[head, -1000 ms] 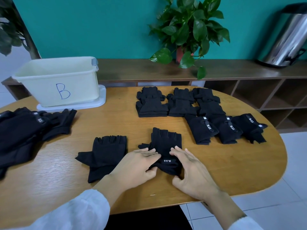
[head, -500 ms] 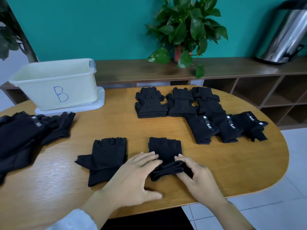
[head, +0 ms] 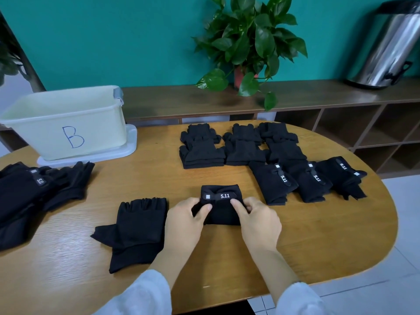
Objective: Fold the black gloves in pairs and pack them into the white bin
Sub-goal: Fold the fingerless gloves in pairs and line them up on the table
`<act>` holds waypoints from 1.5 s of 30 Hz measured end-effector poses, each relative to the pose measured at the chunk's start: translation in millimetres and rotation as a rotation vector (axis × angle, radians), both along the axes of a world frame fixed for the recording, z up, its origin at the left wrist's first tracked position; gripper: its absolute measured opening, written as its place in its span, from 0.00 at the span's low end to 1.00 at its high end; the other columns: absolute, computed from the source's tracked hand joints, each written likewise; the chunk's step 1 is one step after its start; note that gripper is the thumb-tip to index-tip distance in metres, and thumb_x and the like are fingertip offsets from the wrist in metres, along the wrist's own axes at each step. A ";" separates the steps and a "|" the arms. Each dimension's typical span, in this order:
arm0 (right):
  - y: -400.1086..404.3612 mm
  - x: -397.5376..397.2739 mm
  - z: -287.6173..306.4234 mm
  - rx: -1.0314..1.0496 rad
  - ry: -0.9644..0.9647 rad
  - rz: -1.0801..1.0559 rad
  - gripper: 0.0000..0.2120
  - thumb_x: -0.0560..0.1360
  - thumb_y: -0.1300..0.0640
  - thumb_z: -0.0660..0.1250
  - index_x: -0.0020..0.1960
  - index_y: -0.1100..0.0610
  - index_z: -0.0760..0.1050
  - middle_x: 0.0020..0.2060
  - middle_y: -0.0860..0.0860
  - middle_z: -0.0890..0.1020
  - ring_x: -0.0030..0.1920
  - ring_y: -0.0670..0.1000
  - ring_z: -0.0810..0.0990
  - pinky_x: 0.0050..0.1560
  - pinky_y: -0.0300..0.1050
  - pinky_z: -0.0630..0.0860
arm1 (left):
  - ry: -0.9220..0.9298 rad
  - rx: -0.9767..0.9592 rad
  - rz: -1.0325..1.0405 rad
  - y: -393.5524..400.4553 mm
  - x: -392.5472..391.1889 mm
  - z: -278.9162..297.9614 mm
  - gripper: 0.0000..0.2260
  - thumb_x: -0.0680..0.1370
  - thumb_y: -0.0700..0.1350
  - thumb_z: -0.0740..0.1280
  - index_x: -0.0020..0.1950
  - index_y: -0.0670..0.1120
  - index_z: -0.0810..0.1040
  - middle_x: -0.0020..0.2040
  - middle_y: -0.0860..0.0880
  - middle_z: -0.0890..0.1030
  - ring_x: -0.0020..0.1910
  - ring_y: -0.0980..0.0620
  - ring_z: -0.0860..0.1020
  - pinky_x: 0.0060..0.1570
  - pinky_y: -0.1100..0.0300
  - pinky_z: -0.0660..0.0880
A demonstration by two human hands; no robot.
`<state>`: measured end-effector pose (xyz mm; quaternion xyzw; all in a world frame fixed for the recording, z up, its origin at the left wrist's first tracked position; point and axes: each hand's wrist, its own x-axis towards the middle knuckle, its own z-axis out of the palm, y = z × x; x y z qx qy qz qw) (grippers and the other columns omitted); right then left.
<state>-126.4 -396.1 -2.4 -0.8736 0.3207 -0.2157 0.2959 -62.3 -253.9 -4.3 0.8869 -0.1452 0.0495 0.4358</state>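
On the wooden counter (head: 295, 235), the folded glove (head: 221, 204) lies crosswise between both hands. Left hand (head: 184, 223) and right hand (head: 259, 221) fingers pinch its ends; white bin (head: 66, 123) at ten o'clock, nearer the left.

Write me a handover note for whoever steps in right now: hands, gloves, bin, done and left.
Left hand and right hand both pinch the folded glove at the table's front, 5.11 tag up.
A flat glove lies just left of it.
Unfolded pile sits at the far left.
Folded gloves are laid in rows at the right.
White bin, marked B, stands back left; inside not visible.
Left: finish this fold, fold the pile, pack everything.
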 end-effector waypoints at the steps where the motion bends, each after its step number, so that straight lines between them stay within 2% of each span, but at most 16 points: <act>1: -0.4 2.1 -0.4 -0.003 0.012 -0.014 0.19 0.76 0.38 0.64 0.48 0.53 0.80 0.32 0.47 0.80 0.34 0.48 0.78 0.35 0.43 0.74 | 0.000 0.009 0.026 -2.0 1.5 -0.4 0.19 0.77 0.54 0.70 0.63 0.44 0.80 0.53 0.48 0.83 0.51 0.52 0.80 0.49 0.64 0.71; 5: 0.2 7.4 -1.1 -0.037 0.052 -0.047 0.18 0.75 0.39 0.66 0.50 0.54 0.79 0.36 0.48 0.81 0.35 0.49 0.78 0.35 0.42 0.72 | 0.026 0.038 0.066 -4.6 6.8 0.6 0.18 0.75 0.56 0.70 0.59 0.45 0.82 0.39 0.50 0.81 0.36 0.53 0.78 0.39 0.59 0.75; 9: 2.5 5.8 3.0 -0.033 0.031 -0.037 0.14 0.76 0.44 0.67 0.56 0.52 0.74 0.42 0.44 0.75 0.37 0.46 0.74 0.35 0.41 0.69 | 0.040 0.042 0.046 -2.5 8.5 1.9 0.18 0.75 0.56 0.71 0.59 0.46 0.82 0.36 0.51 0.80 0.35 0.55 0.78 0.38 0.61 0.76; 11: 4.2 1.3 3.6 -0.057 -0.032 -0.028 0.12 0.76 0.48 0.68 0.57 0.52 0.73 0.44 0.43 0.74 0.37 0.44 0.73 0.31 0.36 0.64 | 0.039 0.014 0.028 -2.0 7.3 2.7 0.18 0.76 0.55 0.70 0.61 0.46 0.81 0.41 0.52 0.82 0.38 0.58 0.77 0.40 0.65 0.73; 13: 3.5 -4.8 4.4 -0.176 -0.184 0.016 0.12 0.74 0.56 0.71 0.56 0.52 0.75 0.48 0.45 0.76 0.40 0.44 0.75 0.31 0.33 0.67 | -0.021 0.005 0.005 -1.7 5.2 4.8 0.19 0.77 0.54 0.69 0.64 0.45 0.79 0.54 0.51 0.82 0.45 0.59 0.77 0.47 0.66 0.72; 16: -6.8 -8.4 4.4 -0.481 -0.276 0.236 0.18 0.71 0.64 0.72 0.60 0.55 0.77 0.56 0.50 0.78 0.57 0.50 0.77 0.50 0.46 0.77 | -0.216 0.060 -0.042 3.5 -4.9 8.0 0.17 0.78 0.50 0.68 0.64 0.44 0.78 0.62 0.49 0.78 0.57 0.51 0.77 0.57 0.56 0.75; 19: -22.3 -4.6 0.7 -0.686 -0.088 0.490 0.21 0.73 0.63 0.70 0.66 0.56 0.76 0.66 0.54 0.76 0.69 0.55 0.71 0.69 0.53 0.68 | -0.374 0.225 -0.134 1.9 -26.8 10.3 0.17 0.77 0.46 0.69 0.65 0.42 0.78 0.63 0.46 0.79 0.62 0.47 0.77 0.62 0.54 0.72; 21: -27.0 -1.9 -5.3 -0.734 0.025 0.568 0.20 0.76 0.59 0.67 0.67 0.55 0.75 0.65 0.54 0.78 0.68 0.53 0.73 0.72 0.51 0.62 | -0.282 0.402 -0.200 -4.9 -46.0 8.7 0.24 0.80 0.52 0.63 0.72 0.41 0.71 0.72 0.44 0.71 0.71 0.47 0.70 0.67 0.59 0.60; 23: -26.4 -3.5 -7.8 -0.730 0.067 0.569 0.19 0.79 0.53 0.58 0.67 0.54 0.75 0.62 0.53 0.79 0.65 0.52 0.77 0.71 0.51 0.65 | -0.188 0.452 -0.195 -9.9 -56.9 -1.2 0.28 0.82 0.56 0.52 0.77 0.40 0.60 0.78 0.44 0.57 0.78 0.48 0.56 0.69 0.61 0.51; 26: -18.6 -16.3 -7.8 -0.705 0.089 0.523 0.23 0.78 0.48 0.53 0.66 0.55 0.76 0.59 0.54 0.81 0.59 0.53 0.80 0.64 0.51 0.74 | -0.094 0.532 -0.219 -12.3 -55.5 -9.6 0.30 0.80 0.57 0.47 0.70 0.37 0.72 0.73 0.42 0.68 0.74 0.47 0.64 0.65 0.59 0.62; 27: -15.4 -22.6 -9.4 -0.706 0.090 0.498 0.23 0.78 0.48 0.53 0.65 0.56 0.76 0.58 0.54 0.80 0.58 0.54 0.80 0.61 0.51 0.76 | -0.121 0.561 -0.216 -13.0 -51.5 -14.3 0.31 0.80 0.57 0.45 0.70 0.38 0.71 0.74 0.42 0.66 0.75 0.47 0.62 0.66 0.59 0.61; 30: -11.5 -37.9 -18.2 -0.720 0.103 0.442 0.23 0.80 0.48 0.53 0.66 0.58 0.76 0.61 0.57 0.79 0.60 0.55 0.78 0.62 0.52 0.75 | -0.207 0.628 -0.300 -15.3 -38.0 -13.5 0.35 0.76 0.61 0.31 0.77 0.42 0.50 0.78 0.47 0.45 0.78 0.50 0.41 0.71 0.59 0.41; 33: -15.6 -40.0 -25.1 -0.748 0.109 0.419 0.23 0.80 0.51 0.53 0.68 0.58 0.74 0.64 0.58 0.78 0.64 0.56 0.76 0.68 0.53 0.64 | -0.198 0.627 -0.366 -19.5 -15.9 -10.9 0.38 0.72 0.62 0.25 0.78 0.45 0.42 0.77 0.51 0.37 0.75 0.55 0.32 0.70 0.63 0.32; 36: -20.1 -34.3 -27.3 -0.766 0.110 0.416 0.21 0.78 0.55 0.57 0.69 0.59 0.73 0.64 0.60 0.77 0.64 0.57 0.76 0.70 0.56 0.59 | -0.174 0.612 -0.438 -29.4 7.2 -9.3 0.37 0.70 0.64 0.24 0.75 0.49 0.37 0.77 0.54 0.35 0.74 0.59 0.31 0.69 0.66 0.30; 40: -33.1 -21.2 -26.6 -0.770 0.118 0.380 0.23 0.74 0.58 0.62 0.68 0.60 0.74 0.62 0.60 0.78 0.63 0.57 0.77 0.70 0.57 0.59 | -0.206 0.594 -0.502 -42.1 30.7 -13.7 0.38 0.73 0.65 0.27 0.78 0.49 0.42 0.79 0.55 0.39 0.75 0.62 0.33 0.69 0.68 0.31; 45: -46.1 -7.5 -28.0 -0.712 0.116 0.352 0.22 0.77 0.56 0.57 0.69 0.59 0.74 0.63 0.59 0.78 0.66 0.57 0.74 0.71 0.56 0.58 | -0.231 0.568 -0.538 -59.3 51.5 -15.0 0.37 0.75 0.65 0.30 0.79 0.49 0.45 0.78 0.56 0.40 0.74 0.64 0.33 0.73 0.67 0.36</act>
